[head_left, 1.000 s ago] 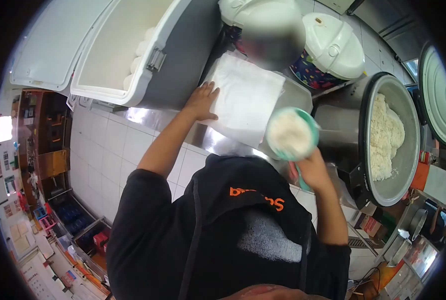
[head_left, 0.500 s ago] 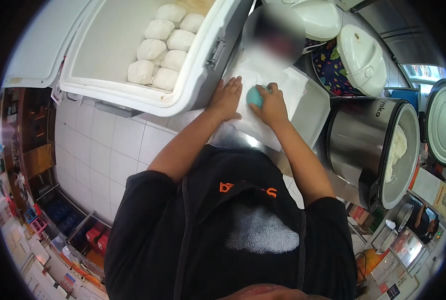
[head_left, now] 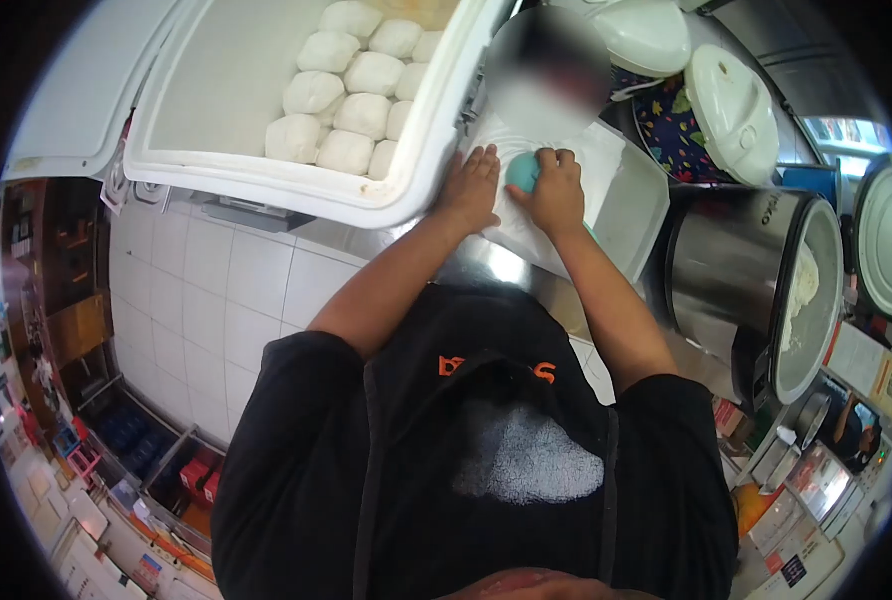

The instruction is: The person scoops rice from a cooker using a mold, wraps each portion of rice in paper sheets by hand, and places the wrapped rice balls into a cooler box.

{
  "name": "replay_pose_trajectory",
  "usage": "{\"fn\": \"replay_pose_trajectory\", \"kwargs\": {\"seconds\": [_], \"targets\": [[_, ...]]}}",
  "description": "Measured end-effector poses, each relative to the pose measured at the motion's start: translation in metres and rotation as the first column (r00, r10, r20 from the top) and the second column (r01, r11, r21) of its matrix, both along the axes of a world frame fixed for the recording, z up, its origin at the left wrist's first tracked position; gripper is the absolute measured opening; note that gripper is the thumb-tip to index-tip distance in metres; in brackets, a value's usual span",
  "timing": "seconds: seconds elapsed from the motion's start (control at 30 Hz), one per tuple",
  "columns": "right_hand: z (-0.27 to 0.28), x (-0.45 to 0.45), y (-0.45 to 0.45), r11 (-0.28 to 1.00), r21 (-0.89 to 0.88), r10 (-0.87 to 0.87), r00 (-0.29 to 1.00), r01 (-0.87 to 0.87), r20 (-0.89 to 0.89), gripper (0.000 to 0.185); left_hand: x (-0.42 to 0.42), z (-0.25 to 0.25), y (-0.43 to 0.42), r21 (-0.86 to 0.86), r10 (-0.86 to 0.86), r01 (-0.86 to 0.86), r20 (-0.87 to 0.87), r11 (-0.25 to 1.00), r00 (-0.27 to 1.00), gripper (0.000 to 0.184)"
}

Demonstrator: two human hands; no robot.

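Inverted: teal scoop (head_left: 523, 172) on white paper (head_left: 603, 165)

Upright and rice-filled a second ago, the scoop now shows its rounded base. The right hand (head_left: 554, 195) has its fingers curled over it. The left hand (head_left: 471, 190) lies flat beside it, fingers slightly parted, gripping nothing. Judgement: the rice likely sits beneath the scoop, hidden, its transfer unconfirmed.

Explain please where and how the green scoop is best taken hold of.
Grip the scoop by its rounded back, probably from above, as the right hand does: it seems to lie mouth down on the paper, and the arm hides most of its handle.
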State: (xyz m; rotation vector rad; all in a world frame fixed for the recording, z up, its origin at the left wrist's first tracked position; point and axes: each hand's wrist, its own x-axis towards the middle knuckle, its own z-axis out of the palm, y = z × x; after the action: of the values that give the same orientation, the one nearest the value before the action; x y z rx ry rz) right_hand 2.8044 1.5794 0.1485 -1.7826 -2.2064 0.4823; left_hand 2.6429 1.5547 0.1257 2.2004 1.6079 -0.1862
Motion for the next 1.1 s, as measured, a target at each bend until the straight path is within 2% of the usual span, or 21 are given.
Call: {"fn": "replay_pose_trajectory", "kwargs": {"seconds": [0.07,0.17,0.2,0.27,0.3,0.37,0.4,0.47,0.5,0.53,0.6,0.63,0.7,0.73,0.77,0.8,0.87,0.93,1.03,1.1], "targets": [[0.002,0.003,-0.006,0.999,0.037,-0.026,1.000,0.026,0.001,0.072,0.001,-0.001,-0.001,0.020,-0.015,0.015,-0.008,1.000,1.000,0.105],[0.022,0.008,-0.012,0.993,0.089,-0.059,0.986,0.073,-0.155,0.073,-0.003,-0.001,-0.003,0.073,-0.005,0.005,-0.002,0.997,1.000,0.104],[0.030,0.015,-0.011,0.993,0.090,-0.066,0.986,0.080,-0.153,0.073,-0.004,0.002,-0.006,0.073,-0.012,0.012,0.000,0.997,1.000,0.104],[0.037,0.045,-0.011,0.942,0.314,-0.045,0.972,0.117,-0.229,0.071,-0.006,0.005,-0.015,0.233,-0.077,0.073,0.009,0.970,0.997,0.097],[0.035,0.062,-0.010,0.945,0.241,-0.163,0.956,0.222,-0.242,0.071,-0.007,-0.001,-0.022,0.227,-0.083,0.079,0.007,0.971,0.997,0.097],[0.011,0.107,-0.005,0.910,0.133,-0.362,0.910,0.392,-0.202,0.071,-0.009,-0.013,-0.034,0.349,-0.121,0.024,0.260,0.937,0.958,0.080],[-0.015,0.132,-0.003,0.884,0.103,-0.438,0.886,0.455,-0.154,0.071,-0.012,-0.009,-0.039,0.351,-0.136,0.038,0.258,0.936,0.956,0.080],[-0.033,0.161,-0.005,0.864,0.095,-0.483,0.867,0.494,-0.121,0.069,-0.015,0.003,-0.048,0.233,-0.275,0.202,0.342,0.951,0.899,0.064],[-0.039,0.170,-0.006,0.851,0.085,-0.512,0.855,0.518,-0.084,0.068,-0.013,-0.005,-0.051,0.332,-0.298,0.171,0.382,0.928,0.874,0.044],[-0.046,0.176,-0.007,0.848,0.081,-0.519,0.851,0.524,-0.082,0.068,-0.014,-0.008,-0.050,0.328,-0.303,0.178,0.383,0.928,0.873,0.044],[-0.035,0.172,-0.011,0.852,0.298,-0.458,0.889,0.431,0.025,0.061,-0.015,-0.012,-0.047,0.241,-0.295,0.207,0.424,0.948,0.856,0.026],[-0.026,0.166,-0.015,0.849,0.294,-0.466,0.884,0.439,0.026,0.061,-0.015,-0.013,-0.047,0.236,-0.301,0.217,0.424,0.947,0.854,0.026],[0.002,0.139,-0.029,0.919,0.337,-0.227,0.974,0.206,0.024,0.049,-0.012,-0.008,-0.044,0.240,-0.244,0.132,0.531,0.962,0.812,0.015],[0.002,0.132,-0.036,0.954,0.291,-0.039,0.994,0.068,-0.105,0.045,-0.012,-0.005,-0.041,0.239,-0.249,0.140,0.530,0.961,0.811,0.015],[0.001,0.125,-0.045,0.961,0.265,0.144,0.960,-0.078,-0.240,0.041,-0.012,-0.001,-0.039,0.188,-0.210,0.126,0.539,0.974,0.816,0.013],[0.009,0.114,-0.055,0.962,0.263,0.139,0.960,-0.073,-0.242,0.041,-0.012,0.001,-0.037,0.137,-0.169,0.111,0.546,0.984,0.821,0.011],[0.023,0.096,-0.074,0.969,0.028,0.243,0.936,-0.244,-0.255,0.036,-0.010,0.001,-0.033,0.087,-0.124,0.089,0.610,0.992,0.782,0.010],[0.024,0.089,-0.087,0.972,0.040,0.236,0.950,-0.233,-0.205,0.032,-0.008,0.003,-0.032,0.036,-0.074,0.068,0.669,0.997,0.739,0.009],[0.010,0.092,-0.090,0.980,0.033,0.198,0.975,-0.195,-0.102,0.022,-0.006,0.012,-0.030,0.067,-0.089,0.059,0.672,0.996,0.735,0.009],[0.002,0.098,-0.090,0.987,0.011,0.161,0.986,-0.160,-0.052,0.018,-0.005,0.016,-0.027,0.079,-0.048,-0.014,0.722,0.997,0.690,0.012]]}}
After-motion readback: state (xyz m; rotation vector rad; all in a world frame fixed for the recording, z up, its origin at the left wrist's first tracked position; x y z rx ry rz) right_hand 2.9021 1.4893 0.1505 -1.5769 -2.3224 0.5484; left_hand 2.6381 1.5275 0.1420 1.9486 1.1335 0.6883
